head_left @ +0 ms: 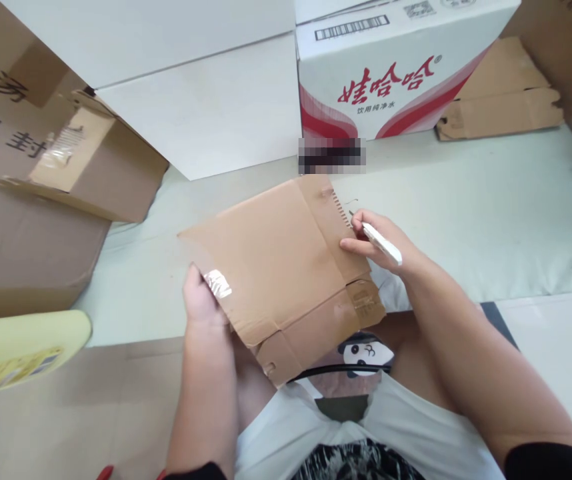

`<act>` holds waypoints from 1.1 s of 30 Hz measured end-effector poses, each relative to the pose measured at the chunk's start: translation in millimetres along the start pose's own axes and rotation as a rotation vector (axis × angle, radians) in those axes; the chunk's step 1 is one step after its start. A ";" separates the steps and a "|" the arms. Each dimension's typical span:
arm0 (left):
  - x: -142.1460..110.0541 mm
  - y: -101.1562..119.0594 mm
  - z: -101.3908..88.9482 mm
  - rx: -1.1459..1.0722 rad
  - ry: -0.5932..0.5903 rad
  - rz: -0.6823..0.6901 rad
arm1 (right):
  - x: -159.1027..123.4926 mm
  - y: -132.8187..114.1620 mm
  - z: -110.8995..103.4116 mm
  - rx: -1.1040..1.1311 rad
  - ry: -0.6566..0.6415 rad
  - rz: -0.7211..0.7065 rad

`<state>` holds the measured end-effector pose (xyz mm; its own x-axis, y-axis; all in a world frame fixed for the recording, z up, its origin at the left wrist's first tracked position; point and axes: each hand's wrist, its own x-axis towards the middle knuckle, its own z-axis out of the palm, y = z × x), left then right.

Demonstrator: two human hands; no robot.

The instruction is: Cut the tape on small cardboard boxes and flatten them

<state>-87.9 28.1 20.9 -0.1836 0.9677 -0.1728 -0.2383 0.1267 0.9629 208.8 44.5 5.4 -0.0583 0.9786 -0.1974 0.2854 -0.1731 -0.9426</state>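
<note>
A flattened brown cardboard box (271, 247) is tilted above my lap, with folded flaps along its near and right edges. My left hand (203, 297) grips its left edge beside a shiny strip of clear tape (219, 283); most of those fingers are hidden behind the board. At the opposite side, my right hand (373, 240) is closed around a slim white tool (382, 244) with a small dark tip. The index finger or thumb of that hand lies against the right flap, close to a row of short dark marks (342, 208). I cannot make out the tool's exact kind.
White cartons (201, 107) and a red-and-white water carton (386, 87) line the back of the pale cloth (466, 213). Brown boxes (101, 160) stand at left, near a yellow-green object (26, 333). Another flat cardboard piece (506, 110) lies at back right.
</note>
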 end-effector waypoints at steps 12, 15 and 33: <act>23.8 -8.1 -13.8 -0.169 0.102 0.083 | -1.0 10.6 -4.4 0.213 0.147 -0.049; 36.2 -11.3 -27.2 -0.324 0.195 0.144 | -5.1 7.4 -8.3 0.526 0.002 0.008; 21.7 -5.3 -10.8 -0.343 -0.032 0.187 | -25.9 -5.9 23.9 0.921 0.201 0.037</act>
<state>-100.9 46.0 9.8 -0.2252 0.9742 0.0106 -0.5098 -0.1272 0.8508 185.8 17.6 9.7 0.1266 0.9567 -0.2622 -0.5893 -0.1401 -0.7957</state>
